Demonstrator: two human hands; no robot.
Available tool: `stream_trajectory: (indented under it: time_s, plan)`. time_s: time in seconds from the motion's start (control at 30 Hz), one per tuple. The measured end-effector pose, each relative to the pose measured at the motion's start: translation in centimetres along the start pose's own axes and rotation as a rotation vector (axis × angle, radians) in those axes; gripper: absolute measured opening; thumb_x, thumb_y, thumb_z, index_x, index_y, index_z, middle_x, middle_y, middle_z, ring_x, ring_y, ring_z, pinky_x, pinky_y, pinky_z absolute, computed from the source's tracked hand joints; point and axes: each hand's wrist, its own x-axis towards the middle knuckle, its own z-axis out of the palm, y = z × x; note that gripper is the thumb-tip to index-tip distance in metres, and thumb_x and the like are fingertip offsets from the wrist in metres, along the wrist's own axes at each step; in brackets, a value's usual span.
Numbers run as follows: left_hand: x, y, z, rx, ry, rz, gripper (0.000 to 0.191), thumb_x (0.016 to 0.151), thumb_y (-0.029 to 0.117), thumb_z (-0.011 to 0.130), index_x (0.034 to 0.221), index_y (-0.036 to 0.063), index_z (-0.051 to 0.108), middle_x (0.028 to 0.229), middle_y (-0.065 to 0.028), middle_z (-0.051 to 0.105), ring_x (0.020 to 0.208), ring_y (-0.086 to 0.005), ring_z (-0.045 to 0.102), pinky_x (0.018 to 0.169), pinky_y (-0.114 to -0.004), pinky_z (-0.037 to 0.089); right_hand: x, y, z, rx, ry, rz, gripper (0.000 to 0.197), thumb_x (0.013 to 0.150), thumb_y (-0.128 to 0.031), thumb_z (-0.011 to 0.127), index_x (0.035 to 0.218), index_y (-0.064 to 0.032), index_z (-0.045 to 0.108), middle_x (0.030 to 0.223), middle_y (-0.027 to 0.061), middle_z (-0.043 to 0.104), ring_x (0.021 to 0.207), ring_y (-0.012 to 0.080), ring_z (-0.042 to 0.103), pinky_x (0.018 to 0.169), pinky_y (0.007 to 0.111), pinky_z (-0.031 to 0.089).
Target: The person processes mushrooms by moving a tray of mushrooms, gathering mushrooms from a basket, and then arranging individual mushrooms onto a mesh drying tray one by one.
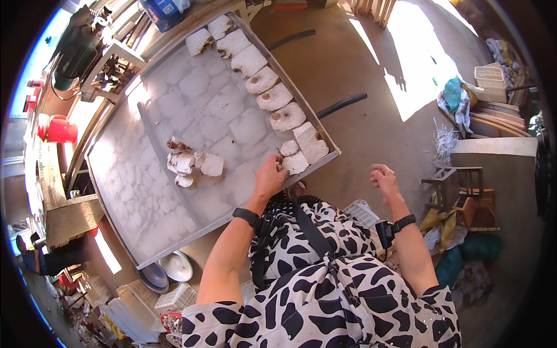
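My left hand (270,177) is over the near right corner of a metal-edged tray table (148,256). Its fingertips touch or nearly touch a white block (296,163); whether they grip anything is hidden. A smaller white piece (289,148) sits just beyond. Along the right rim runs a row of chalky white slabs (275,96), several with brown spots or crust. Left of my hand, a loose cluster of white chunks (187,163) with brown bits lies on the tray. My right hand (384,179) hangs off the table's right side, fingers curled, with nothing visible in them.
Flat pale pieces (219,102) show hazily under the tray's surface. Dark handles (343,104) stick out to the right. Basins (175,266) and crates stand below left, a motor-driven machine (80,56) at upper left. Wooden stools (457,191) are at right. A person (41,256) is far left.
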Motion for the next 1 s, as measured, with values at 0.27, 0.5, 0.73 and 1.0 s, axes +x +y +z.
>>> stream_trajectory:
  time_s: [0.27, 0.5, 0.73, 1.0]
  plan:
    - [-2.2, -2.6, -11.1, 0.943, 0.387, 0.241, 0.069, 0.064, 0.021, 0.078, 0.126, 0.008, 0.051, 0.123, -0.0135, 0.048, 0.12, -0.0338, 0.041, 0.097, -0.049, 0.033, -1.7, -2.5, 4.5, -0.171, -0.116, -0.191, 0.029, 0.085, -0.012, 0.053, 0.11, -0.0019, 0.061, 0.085, 0.0067, 0.064, 0.074, 0.0129, 0.061, 0.068, 0.027, 0.05]
    - [-0.5, -7.2, -14.9, 0.989, 0.05, 0.284, 0.046, 0.074, 0.016, 0.064, 0.119, 0.0115, 0.055, 0.116, -0.0143, 0.052, 0.115, -0.0334, 0.045, 0.1, -0.052, 0.03, -5.3, -4.8, 10.1, -0.357, -0.229, -0.344, 0.028, 0.083, -0.014, 0.053, 0.108, -0.0039, 0.061, 0.087, 0.0126, 0.065, 0.081, 0.0216, 0.063, 0.077, 0.033, 0.049]
    - [-2.4, -4.2, -9.8, 0.778, -0.23, 0.711, 0.08, 0.06, 0.032, 0.08, 0.13, 0.0144, 0.046, 0.13, -0.0156, 0.044, 0.127, -0.0351, 0.035, 0.108, -0.052, 0.024, -8.1, -4.7, 13.3, -0.377, -0.183, -0.3, 0.028, 0.083, -0.015, 0.053, 0.107, -0.0037, 0.061, 0.09, 0.0148, 0.065, 0.083, 0.0233, 0.063, 0.078, 0.034, 0.049]
    - [-3.1, -6.2, -12.3, 0.648, -0.128, 0.568, 0.082, 0.059, 0.03, 0.082, 0.131, 0.015, 0.045, 0.133, -0.0177, 0.039, 0.121, -0.0388, 0.037, 0.099, -0.052, 0.033, -10.9, -3.0, 14.2, -0.363, -0.115, -0.175, 0.029, 0.082, -0.014, 0.051, 0.107, -0.0036, 0.061, 0.086, 0.0126, 0.066, 0.079, 0.0216, 0.064, 0.076, 0.034, 0.05]
